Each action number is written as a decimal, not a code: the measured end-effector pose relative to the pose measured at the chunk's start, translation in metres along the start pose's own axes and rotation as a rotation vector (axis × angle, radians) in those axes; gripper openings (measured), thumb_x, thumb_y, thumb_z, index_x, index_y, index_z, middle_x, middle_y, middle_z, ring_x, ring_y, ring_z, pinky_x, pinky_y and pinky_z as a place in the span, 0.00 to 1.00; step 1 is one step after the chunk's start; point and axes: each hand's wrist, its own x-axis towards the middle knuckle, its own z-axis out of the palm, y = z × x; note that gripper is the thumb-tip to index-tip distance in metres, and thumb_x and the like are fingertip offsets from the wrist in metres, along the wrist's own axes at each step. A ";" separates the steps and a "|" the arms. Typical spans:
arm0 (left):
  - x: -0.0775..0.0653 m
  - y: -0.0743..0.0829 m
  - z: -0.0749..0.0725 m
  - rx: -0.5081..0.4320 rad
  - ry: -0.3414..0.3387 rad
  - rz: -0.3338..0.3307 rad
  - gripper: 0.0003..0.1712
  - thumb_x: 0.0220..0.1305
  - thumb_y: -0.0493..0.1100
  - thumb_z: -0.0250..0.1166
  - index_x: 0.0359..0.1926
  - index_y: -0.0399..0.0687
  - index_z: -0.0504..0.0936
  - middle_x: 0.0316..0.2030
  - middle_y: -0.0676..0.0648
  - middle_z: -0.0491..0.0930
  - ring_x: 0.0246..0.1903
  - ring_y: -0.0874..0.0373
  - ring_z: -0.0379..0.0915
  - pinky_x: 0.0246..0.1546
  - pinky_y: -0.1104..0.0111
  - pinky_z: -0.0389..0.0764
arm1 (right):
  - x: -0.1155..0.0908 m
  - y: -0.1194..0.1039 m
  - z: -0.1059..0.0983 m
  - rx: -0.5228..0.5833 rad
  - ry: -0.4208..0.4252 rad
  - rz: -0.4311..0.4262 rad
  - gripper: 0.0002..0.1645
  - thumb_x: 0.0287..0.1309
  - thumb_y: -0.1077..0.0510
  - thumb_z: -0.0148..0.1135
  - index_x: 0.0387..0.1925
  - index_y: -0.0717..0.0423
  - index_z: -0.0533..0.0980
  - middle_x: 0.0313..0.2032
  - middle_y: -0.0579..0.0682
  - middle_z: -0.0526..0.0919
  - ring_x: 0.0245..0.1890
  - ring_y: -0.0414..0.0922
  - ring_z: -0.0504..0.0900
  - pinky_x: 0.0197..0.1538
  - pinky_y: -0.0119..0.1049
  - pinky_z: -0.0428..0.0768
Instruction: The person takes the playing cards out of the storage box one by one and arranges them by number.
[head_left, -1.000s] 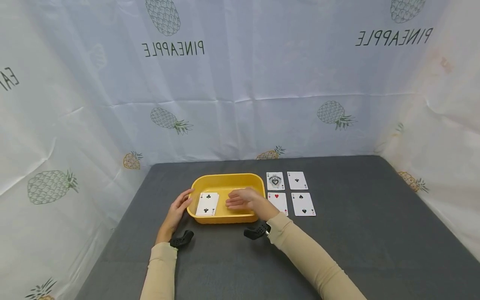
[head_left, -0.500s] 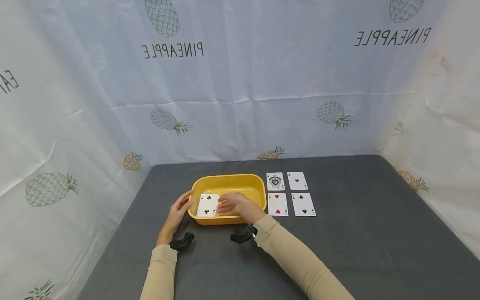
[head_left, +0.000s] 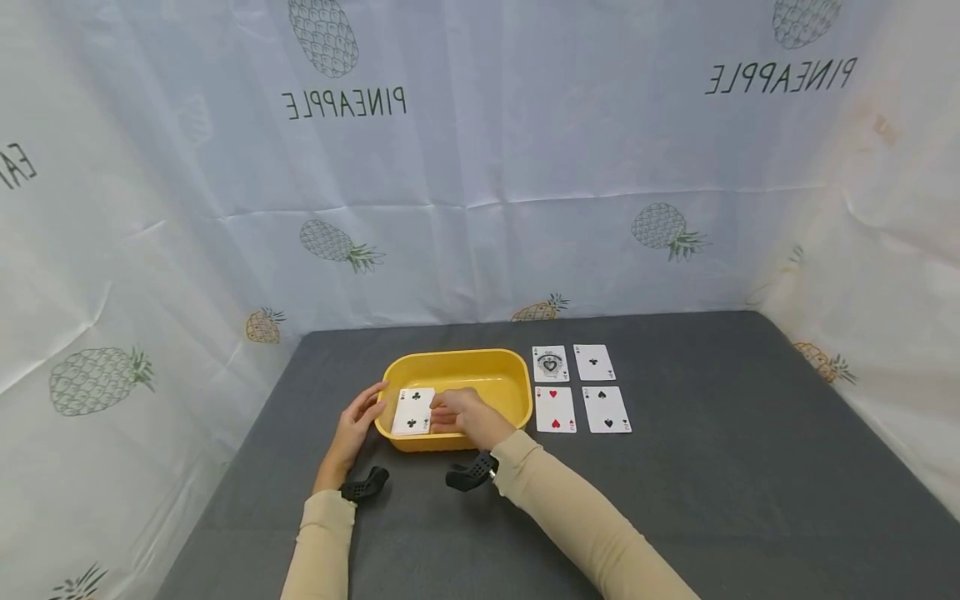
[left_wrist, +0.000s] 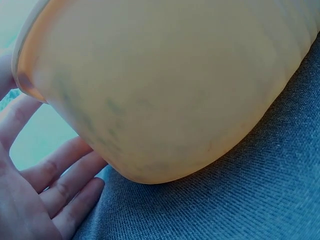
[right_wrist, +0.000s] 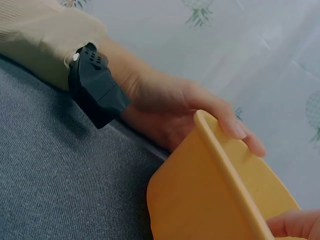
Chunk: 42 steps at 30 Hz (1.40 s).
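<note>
A yellow tray [head_left: 491,360] stands on the dark grey table. Inside it at the left lies a small stack of playing cards [head_left: 412,412], the two of clubs face up on top. My left hand [head_left: 356,426] grips the tray's left rim; in the right wrist view, thumb and finger reach over the rim [right_wrist: 220,155]. The left wrist view shows other fingers [left_wrist: 75,185] along the outer wall. My right hand [head_left: 467,414] is inside the tray, fingers bent, tips right at the stack's right edge. Whether they pinch a card I cannot tell.
Right of the tray, face-up cards lie in two rows: an ornate ace [head_left: 551,363] and an ace of clubs [head_left: 594,362] behind, a two of hearts [head_left: 555,409] and a two of spades [head_left: 607,409] in front. A white pineapple-print curtain [head_left: 465,258] hangs behind the table.
My right hand has moved left inside the tray to the stack's right edge, and its fingers have bent more. The left hand stays on the rim.
</note>
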 end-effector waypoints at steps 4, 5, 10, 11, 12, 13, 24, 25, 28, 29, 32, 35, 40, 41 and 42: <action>0.001 0.000 0.000 -0.012 -0.001 0.004 0.26 0.71 0.43 0.55 0.67 0.41 0.68 0.63 0.33 0.70 0.48 0.79 0.70 0.49 0.87 0.69 | 0.006 -0.002 0.006 -0.037 0.061 0.010 0.22 0.52 0.70 0.63 0.51 0.68 0.74 0.29 0.55 0.81 0.22 0.42 0.80 0.42 0.37 0.85; 0.001 0.000 0.000 -0.015 0.000 0.005 0.25 0.71 0.43 0.55 0.67 0.41 0.68 0.63 0.32 0.70 0.48 0.79 0.70 0.49 0.87 0.69 | 0.006 -0.003 0.007 -0.045 0.074 0.006 0.22 0.51 0.70 0.64 0.51 0.68 0.73 0.28 0.55 0.82 0.21 0.41 0.79 0.40 0.35 0.85; -0.008 0.022 0.001 -0.006 -0.004 -0.025 0.25 0.71 0.39 0.54 0.67 0.38 0.67 0.64 0.31 0.69 0.50 0.75 0.70 0.48 0.87 0.69 | 0.010 -0.001 0.013 -0.080 0.090 -0.031 0.18 0.49 0.71 0.66 0.45 0.71 0.76 0.17 0.49 0.77 0.13 0.37 0.73 0.23 0.26 0.79; -0.009 0.026 0.002 -0.002 -0.006 -0.032 0.25 0.71 0.39 0.54 0.67 0.38 0.67 0.64 0.31 0.69 0.51 0.75 0.70 0.48 0.87 0.69 | 0.010 0.001 0.014 -0.099 0.105 -0.044 0.18 0.49 0.71 0.67 0.44 0.71 0.77 0.16 0.48 0.76 0.13 0.36 0.73 0.23 0.25 0.78; -0.011 0.030 0.002 0.001 -0.007 -0.039 0.25 0.71 0.38 0.53 0.67 0.37 0.67 0.65 0.31 0.68 0.51 0.74 0.70 0.48 0.87 0.69 | 0.012 0.001 0.015 -0.118 0.113 -0.046 0.15 0.48 0.70 0.68 0.41 0.71 0.79 0.14 0.47 0.75 0.11 0.36 0.72 0.20 0.24 0.75; -0.011 0.029 0.003 0.001 -0.008 -0.038 0.25 0.71 0.38 0.53 0.67 0.37 0.67 0.65 0.31 0.68 0.51 0.75 0.70 0.48 0.87 0.69 | 0.013 0.001 0.016 -0.136 0.130 -0.045 0.14 0.47 0.70 0.68 0.39 0.70 0.80 0.13 0.47 0.74 0.11 0.36 0.71 0.18 0.24 0.75; 0.002 0.000 0.000 -0.009 -0.003 -0.009 0.26 0.71 0.43 0.55 0.67 0.40 0.68 0.65 0.33 0.69 0.49 0.79 0.69 0.48 0.87 0.69 | 0.026 0.001 0.022 -0.319 0.203 -0.019 0.12 0.45 0.67 0.73 0.33 0.67 0.79 0.12 0.49 0.73 0.08 0.38 0.71 0.15 0.25 0.73; 0.002 -0.001 0.000 -0.009 -0.003 -0.002 0.26 0.71 0.43 0.55 0.67 0.40 0.67 0.65 0.33 0.69 0.49 0.79 0.70 0.48 0.87 0.70 | 0.027 0.001 0.022 -0.323 0.199 -0.022 0.11 0.45 0.67 0.72 0.32 0.67 0.79 0.11 0.49 0.73 0.08 0.38 0.71 0.15 0.25 0.73; 0.003 -0.002 0.000 -0.011 0.001 0.011 0.26 0.71 0.43 0.55 0.67 0.40 0.68 0.64 0.32 0.69 0.48 0.80 0.70 0.48 0.87 0.70 | 0.027 0.002 0.022 -0.319 0.190 -0.025 0.10 0.46 0.68 0.71 0.31 0.67 0.78 0.11 0.49 0.74 0.08 0.38 0.72 0.15 0.26 0.73; 0.003 -0.002 0.000 -0.013 0.001 0.013 0.26 0.71 0.43 0.55 0.66 0.40 0.68 0.64 0.32 0.70 0.48 0.80 0.70 0.48 0.87 0.70 | 0.026 0.002 0.022 -0.310 0.190 -0.023 0.10 0.46 0.69 0.70 0.32 0.67 0.77 0.11 0.50 0.74 0.08 0.38 0.72 0.15 0.26 0.73; 0.002 -0.001 0.000 -0.005 0.003 0.010 0.26 0.71 0.43 0.55 0.66 0.40 0.68 0.63 0.32 0.70 0.48 0.81 0.70 0.48 0.87 0.70 | 0.024 0.001 0.021 -0.279 0.196 -0.016 0.11 0.47 0.69 0.70 0.34 0.68 0.77 0.12 0.50 0.75 0.08 0.38 0.73 0.16 0.26 0.74; 0.002 -0.001 0.000 0.003 -0.001 -0.001 0.26 0.71 0.43 0.55 0.66 0.41 0.68 0.64 0.33 0.70 0.48 0.81 0.69 0.48 0.87 0.69 | 0.021 0.000 0.019 -0.251 0.204 -0.013 0.14 0.47 0.68 0.71 0.38 0.68 0.78 0.14 0.50 0.76 0.09 0.38 0.74 0.17 0.26 0.75; 0.003 -0.002 0.000 0.006 -0.004 -0.002 0.26 0.71 0.44 0.55 0.66 0.41 0.68 0.64 0.33 0.70 0.48 0.81 0.69 0.49 0.87 0.69 | 0.019 -0.001 0.018 -0.229 0.209 -0.019 0.15 0.46 0.68 0.72 0.38 0.69 0.79 0.15 0.51 0.77 0.09 0.39 0.75 0.17 0.26 0.76; 0.003 -0.002 0.000 0.003 -0.004 0.000 0.26 0.71 0.44 0.55 0.66 0.41 0.68 0.64 0.33 0.70 0.48 0.81 0.69 0.49 0.87 0.69 | 0.018 -0.001 0.017 -0.225 0.209 -0.020 0.14 0.46 0.69 0.72 0.37 0.69 0.79 0.14 0.51 0.77 0.09 0.39 0.75 0.17 0.26 0.76; 0.003 -0.002 0.000 0.000 -0.004 0.004 0.25 0.71 0.43 0.55 0.66 0.41 0.68 0.64 0.33 0.70 0.48 0.81 0.69 0.49 0.87 0.69 | 0.018 -0.001 0.017 -0.219 0.208 -0.021 0.14 0.46 0.69 0.72 0.36 0.69 0.80 0.14 0.51 0.77 0.09 0.39 0.75 0.17 0.26 0.75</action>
